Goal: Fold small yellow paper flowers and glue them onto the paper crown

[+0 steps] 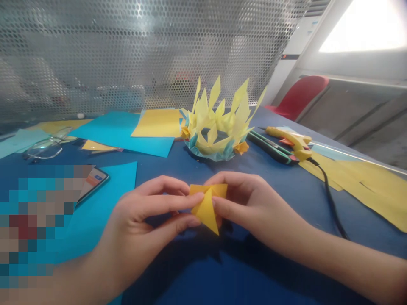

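A small piece of folded yellow paper [208, 209] is held up between both hands, just above the blue table. My left hand [152, 212] pinches its left side with thumb and fingers. On the other side my right hand [244, 197] grips the right edge, the thumb on the front face and the fingers behind, partly hidden. One pointed flap of the paper hangs downward. Beyond the hands stands a paper crown [219, 123] with tall pale-yellow points, a light-blue base and orange paper flowers.
Blue paper [111, 131] and yellow sheets [159, 123] lie at the back left, near glasses [44, 149]. A phone [93, 182] lies left, beside a pixelated patch. Right are a green-black cutter [270, 147], a yellow glue gun [297, 146] with its black cord [330, 203], and yellow paper [375, 182].
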{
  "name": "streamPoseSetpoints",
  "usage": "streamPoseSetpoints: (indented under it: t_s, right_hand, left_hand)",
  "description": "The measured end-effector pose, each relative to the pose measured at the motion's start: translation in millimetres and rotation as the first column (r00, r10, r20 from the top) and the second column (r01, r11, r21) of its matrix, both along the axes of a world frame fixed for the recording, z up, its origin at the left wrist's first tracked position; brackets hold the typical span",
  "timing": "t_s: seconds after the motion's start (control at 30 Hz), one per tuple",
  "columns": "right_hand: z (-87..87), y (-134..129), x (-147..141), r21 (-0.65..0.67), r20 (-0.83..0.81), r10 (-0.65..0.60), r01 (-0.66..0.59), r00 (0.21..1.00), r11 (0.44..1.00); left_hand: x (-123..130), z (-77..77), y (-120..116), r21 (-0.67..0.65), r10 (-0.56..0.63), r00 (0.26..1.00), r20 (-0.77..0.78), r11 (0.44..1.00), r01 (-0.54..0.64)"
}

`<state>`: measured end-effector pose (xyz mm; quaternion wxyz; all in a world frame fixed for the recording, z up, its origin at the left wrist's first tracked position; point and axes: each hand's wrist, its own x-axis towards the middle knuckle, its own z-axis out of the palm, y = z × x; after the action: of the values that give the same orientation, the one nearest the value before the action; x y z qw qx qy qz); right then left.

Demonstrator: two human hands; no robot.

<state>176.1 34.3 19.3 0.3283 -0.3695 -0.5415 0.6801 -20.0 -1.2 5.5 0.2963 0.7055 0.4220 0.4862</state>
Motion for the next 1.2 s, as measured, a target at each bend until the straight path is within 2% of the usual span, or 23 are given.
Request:
streamPoseSetpoints:
  t_s: [0.2, 0.3, 0.43, 0.77, 0.9, 0.97, 1.2]
  right_hand:
    - [0.8, -2.2, 1.5, 0.048, 0.098, 0.016, -0.021, 0.995, 0.999]
    - [1.5, -2.9, 1.2, 0.056, 0.116, 0.015, -0.022, 0.993, 0.998]
    - [2.5, -3.5, -0.6, 0.028, 0.059, 0.026, -0.027, 0.998, 0.999]
    - [6.1, -3.3, -2.4, 0.124, 0.141, -0.019, 0.001, 0.99, 0.992]
    - [5.5, -4.2, -2.5, 0.131, 0.15, -0.021, 0.001, 0.988, 0.991]
    - [4.4, -5.1, -2.4, 0.145, 0.16, -0.022, -0.002, 0.987, 0.989]
    - [2.2, -5.3, -2.5, 0.284, 0.296, -0.022, -0.066, 0.955, 0.957]
  left_hand:
    - [0.3, -0.6, -0.9, -0.007, 0.04, 0.999, 0.004, 0.999, -0.04]
    - [1.2, -0.1, -0.9, -0.016, 0.0, 1.0, 0.025, 1.0, 0.0]
    - [2.8, 2.4, -0.2, -0.027, -0.041, 0.998, 0.057, 0.999, 0.042]
    - [4.0, 0.4, 1.3, -0.207, 0.023, 0.983, 0.184, 0.978, 0.016]
    - [4.3, 2.6, 2.9, -0.381, 0.082, 0.948, 0.308, 0.923, 0.044]
    - [4.0, 4.3, 5.0, -0.427, 0.095, 0.939, 0.332, 0.902, 0.059]
    - [3.4, 6.1, 12.3, -0.481, 0.175, 0.928, 0.328, 0.877, 0.004]
